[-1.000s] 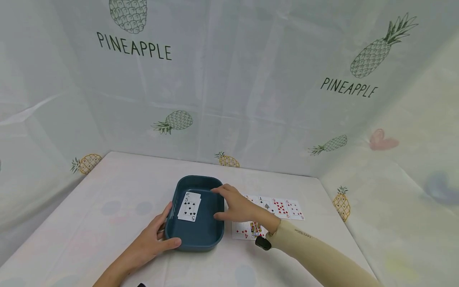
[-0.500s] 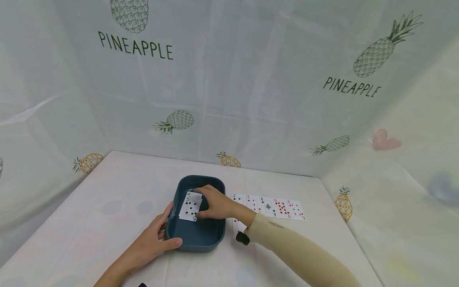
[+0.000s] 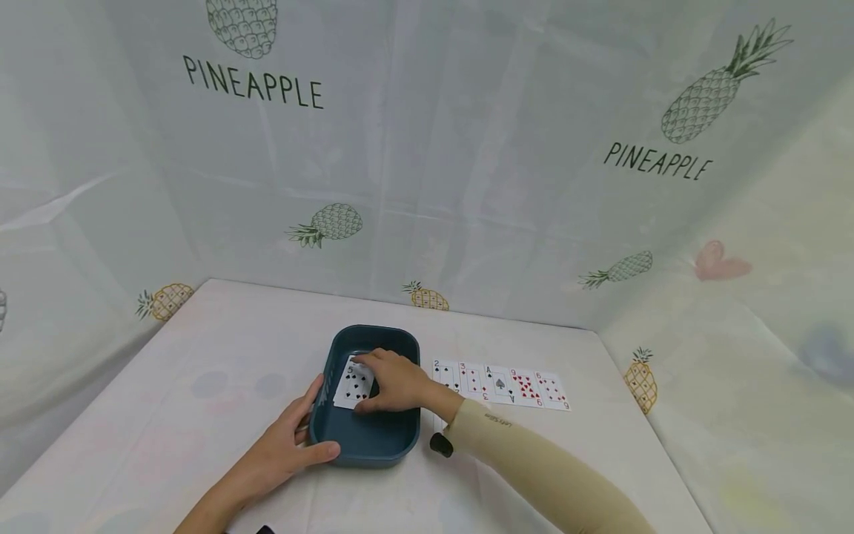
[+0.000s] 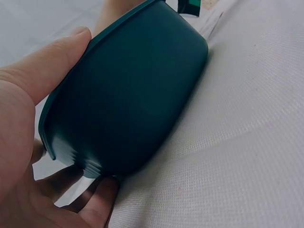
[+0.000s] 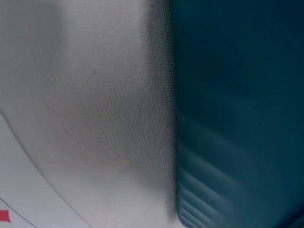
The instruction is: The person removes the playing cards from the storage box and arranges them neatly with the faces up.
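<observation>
A dark teal plastic tray (image 3: 363,443) stands on the white cloth. My left hand (image 3: 283,441) holds it at the left side, with the thumb at the near corner. In the left wrist view the thumb (image 4: 57,59) lies along the rim and the other fingers curl at the wall. Inside the tray lie overlapping playing cards (image 3: 352,384), a five of spades on top. My right hand (image 3: 395,382) reaches over the tray's right rim onto them, fingertips near their far end and thumb near their near end. Whether it grips them I cannot tell.
Right of the tray lies a row of face-up playing cards (image 3: 499,382). A nearer row is mostly hidden by the right forearm; part of one card (image 5: 28,190) shows in the right wrist view. A pineapple-print curtain (image 3: 427,185) hangs behind the table.
My right hand has moved left from the tray's right rim to the cards inside, its finger spread about the same. The left hand and the tray have stayed in place.
</observation>
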Demonstrator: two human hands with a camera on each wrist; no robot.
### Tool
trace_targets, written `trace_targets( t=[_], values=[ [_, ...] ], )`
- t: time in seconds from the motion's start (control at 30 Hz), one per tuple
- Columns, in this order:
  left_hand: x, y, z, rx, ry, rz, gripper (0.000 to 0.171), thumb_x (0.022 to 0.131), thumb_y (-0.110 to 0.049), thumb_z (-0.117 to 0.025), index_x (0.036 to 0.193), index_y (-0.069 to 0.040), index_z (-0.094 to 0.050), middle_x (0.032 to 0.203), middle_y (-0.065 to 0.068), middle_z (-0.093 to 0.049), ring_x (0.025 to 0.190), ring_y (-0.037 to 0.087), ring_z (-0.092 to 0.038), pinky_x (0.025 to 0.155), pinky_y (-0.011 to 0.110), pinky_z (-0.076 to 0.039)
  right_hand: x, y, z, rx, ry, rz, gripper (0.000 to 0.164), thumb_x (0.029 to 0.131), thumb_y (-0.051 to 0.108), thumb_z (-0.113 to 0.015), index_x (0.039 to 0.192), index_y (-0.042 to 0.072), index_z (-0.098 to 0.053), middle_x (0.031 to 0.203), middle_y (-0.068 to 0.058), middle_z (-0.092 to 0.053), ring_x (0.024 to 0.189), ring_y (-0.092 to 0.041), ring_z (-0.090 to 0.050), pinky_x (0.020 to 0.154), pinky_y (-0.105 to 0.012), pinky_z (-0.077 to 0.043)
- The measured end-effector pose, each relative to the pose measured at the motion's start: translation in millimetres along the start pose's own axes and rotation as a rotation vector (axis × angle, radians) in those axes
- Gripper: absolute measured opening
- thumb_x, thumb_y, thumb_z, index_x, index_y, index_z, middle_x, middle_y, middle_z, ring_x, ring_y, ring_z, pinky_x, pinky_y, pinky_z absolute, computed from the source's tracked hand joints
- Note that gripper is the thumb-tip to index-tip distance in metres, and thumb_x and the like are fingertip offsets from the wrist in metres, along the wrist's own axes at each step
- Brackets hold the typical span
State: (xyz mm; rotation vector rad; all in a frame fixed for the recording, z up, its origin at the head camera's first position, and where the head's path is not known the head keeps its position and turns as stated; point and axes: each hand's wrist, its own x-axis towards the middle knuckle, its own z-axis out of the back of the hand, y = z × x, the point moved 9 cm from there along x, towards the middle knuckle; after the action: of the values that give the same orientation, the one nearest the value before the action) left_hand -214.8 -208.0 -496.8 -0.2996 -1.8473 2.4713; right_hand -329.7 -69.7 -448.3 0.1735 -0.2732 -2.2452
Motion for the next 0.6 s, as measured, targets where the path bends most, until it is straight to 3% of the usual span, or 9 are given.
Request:
trace_targets(
  t=[0.4,0.6],
  values=[
    [-0.8,0.0,0.5,0.034,-0.014,0.002,0.108,0.092,-0.040,-0.083,0.172,-0.035,-0.011,0.171,0.024,-0.019,0.147,0.043,-0.046,0.112,0.048,-0.052,3.5,-0.2,-7.3,-0.103,0.040,-0.071,0.087,0.088,0.058,-0.082,0.160,0.021,-0.049,0.155,-0.003,-0.055,0.138,-0.022,-0.055,0.117,-0.045,-0.046],
    [-0.1,-0.3,0.4,0.029,-0.007,-0.006,0.108,0.092,-0.039,-0.083,0.172,-0.035,-0.010,0.171,0.024,-0.019,0.148,0.042,-0.045,0.112,0.048,-0.052,2.9,0.9,-5.5,-0.122,0.036,-0.086,0.084,0.088,0.055,-0.083,0.158,0.021,-0.052,0.153,-0.002,-0.056,0.135,-0.021,-0.056,0.116,-0.043,-0.046]
  ],
)
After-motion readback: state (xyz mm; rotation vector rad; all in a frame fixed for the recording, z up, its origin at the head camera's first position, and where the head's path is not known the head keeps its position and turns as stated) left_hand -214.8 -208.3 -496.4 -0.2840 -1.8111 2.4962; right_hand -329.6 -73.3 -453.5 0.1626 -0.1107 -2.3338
